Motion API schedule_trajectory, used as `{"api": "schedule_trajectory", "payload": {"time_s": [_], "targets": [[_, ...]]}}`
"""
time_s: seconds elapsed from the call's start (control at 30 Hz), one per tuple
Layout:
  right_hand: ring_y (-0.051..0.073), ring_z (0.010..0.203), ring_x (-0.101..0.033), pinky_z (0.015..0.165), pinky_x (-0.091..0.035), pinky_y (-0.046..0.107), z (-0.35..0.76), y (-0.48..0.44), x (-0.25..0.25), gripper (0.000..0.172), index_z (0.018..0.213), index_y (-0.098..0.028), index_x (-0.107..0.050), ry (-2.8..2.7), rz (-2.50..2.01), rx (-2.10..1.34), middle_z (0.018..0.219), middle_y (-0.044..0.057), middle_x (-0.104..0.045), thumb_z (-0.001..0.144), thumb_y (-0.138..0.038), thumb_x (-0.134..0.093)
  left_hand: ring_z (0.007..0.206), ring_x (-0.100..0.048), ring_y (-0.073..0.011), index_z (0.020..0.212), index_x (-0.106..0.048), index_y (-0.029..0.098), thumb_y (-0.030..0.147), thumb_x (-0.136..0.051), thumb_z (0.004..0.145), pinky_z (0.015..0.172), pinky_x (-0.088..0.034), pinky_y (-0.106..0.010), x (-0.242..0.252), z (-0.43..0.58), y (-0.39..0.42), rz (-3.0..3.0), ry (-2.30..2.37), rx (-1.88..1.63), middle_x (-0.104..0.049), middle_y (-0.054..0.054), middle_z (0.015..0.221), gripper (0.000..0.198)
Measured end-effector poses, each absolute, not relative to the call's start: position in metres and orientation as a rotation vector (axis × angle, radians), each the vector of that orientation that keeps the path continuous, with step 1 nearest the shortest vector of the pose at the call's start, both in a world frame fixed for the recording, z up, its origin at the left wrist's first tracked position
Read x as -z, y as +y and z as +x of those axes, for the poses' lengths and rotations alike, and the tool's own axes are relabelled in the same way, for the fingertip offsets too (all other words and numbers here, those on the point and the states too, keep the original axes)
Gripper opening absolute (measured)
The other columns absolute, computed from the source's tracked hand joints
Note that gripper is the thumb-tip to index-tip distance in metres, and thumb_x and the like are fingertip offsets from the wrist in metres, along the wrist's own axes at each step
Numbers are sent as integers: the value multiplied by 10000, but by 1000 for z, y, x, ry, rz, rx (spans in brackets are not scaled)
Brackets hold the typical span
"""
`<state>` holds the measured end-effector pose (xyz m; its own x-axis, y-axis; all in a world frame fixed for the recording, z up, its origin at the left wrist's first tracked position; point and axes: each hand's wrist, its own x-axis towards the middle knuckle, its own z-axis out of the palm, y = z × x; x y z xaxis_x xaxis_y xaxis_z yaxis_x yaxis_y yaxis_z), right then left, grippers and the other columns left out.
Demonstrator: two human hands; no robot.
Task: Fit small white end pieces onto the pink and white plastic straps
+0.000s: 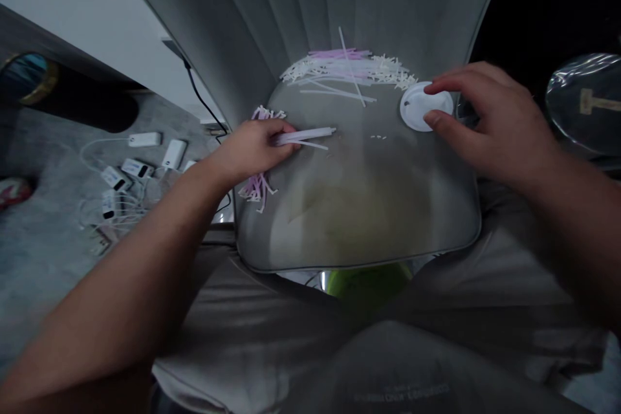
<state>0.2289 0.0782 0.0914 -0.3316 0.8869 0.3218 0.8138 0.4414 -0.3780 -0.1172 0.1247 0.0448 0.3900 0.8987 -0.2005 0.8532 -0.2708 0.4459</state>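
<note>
My left hand (pixel 255 149) is closed around a small bundle of thin white and pink strips (pixel 305 136), pressing them against a grey cushion (pixel 359 207) on my lap. My right hand (pixel 480 119) hovers over a round white lid (pixel 421 105) at the cushion's far right; thumb and forefinger touch its rim, fingers curved. A pile of several cut white and pink strips (pixel 339 68) lies along the cushion's far edge. More pink strips (pixel 257 189) stick out below my left hand.
On the grey floor at left lie several small white devices with cables (pixel 130 171). A black cable (pixel 201 100) runs along the wall. A clear plastic cover (pixel 589 100) sits at far right. Something green (pixel 366 281) shows beneath the cushion's near edge.
</note>
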Motion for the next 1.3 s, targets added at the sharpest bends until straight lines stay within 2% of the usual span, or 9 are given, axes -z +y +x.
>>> {"api": "schedule_trajectory", "payload": {"time_s": [0.17,0.37,0.53,0.7,0.87,1.07,1.23,1.3], "targets": [[253,1153,-596,1023,-463,426,228,78,-91,348,1194,-215,-626,-2216,-1413,-206,1191,86,-649,867,-331,-597,671,-558,-145,941,-693,181,424,-597,799,670,-421,-262,-45,-118,125,2194,1491,-159,-657,-16,757,297],[248,1161,-593,1023,-462,419,227,78,-92,338,1185,-220,-625,-2220,-1414,-202,1200,90,-647,869,-336,-598,680,-571,-154,972,-673,166,393,-604,791,682,-441,-283,-45,-119,124,2172,1472,-169,-662,-28,793,299],[241,1148,-599,1011,-467,401,227,79,-91,345,1192,-210,-625,-2222,-1415,-196,1192,93,-647,871,-333,-596,648,-538,-133,909,-654,198,434,-592,791,637,-408,-255,-46,-116,124,2193,1509,-145,-633,-2,745,271],[240,1142,-598,1013,-463,395,226,79,-90,348,1186,-192,-630,-2231,-1396,-205,1181,100,-646,873,-337,-589,648,-503,-118,886,-638,167,466,-571,801,623,-380,-254,-49,-114,123,2214,1499,-130,-596,0,737,319],[247,1147,-594,1018,-459,416,224,80,-91,343,1190,-211,-622,-2239,-1397,-211,1195,99,-642,879,-350,-581,608,-467,-113,837,-623,176,459,-594,805,581,-356,-255,-49,-115,122,2168,1484,-196,-551,12,679,286],[249,1148,-594,1020,-455,435,222,80,-90,324,1178,-238,-619,-2240,-1386,-224,1180,82,-645,881,-361,-574,660,-487,-120,932,-654,168,422,-550,848,615,-368,-255,-53,-114,121,2143,1457,-226,-569,9,726,287],[242,1140,-594,1005,-461,401,220,80,-91,337,1176,-210,-627,-2247,-1385,-226,1175,95,-645,882,-366,-574,657,-507,-138,815,-605,171,473,-497,880,599,-382,-270,-45,-114,124,2074,1488,-300,-573,-9,706,327],[246,1142,-592,1008,-457,402,220,80,-91,343,1171,-195,-635,-2243,-1392,-231,1179,105,-643,883,-371,-569,653,-520,-146,823,-601,181,499,-480,885,597,-391,-273,-42,-113,125,2039,1544,-326,-577,-11,693,346]]}}
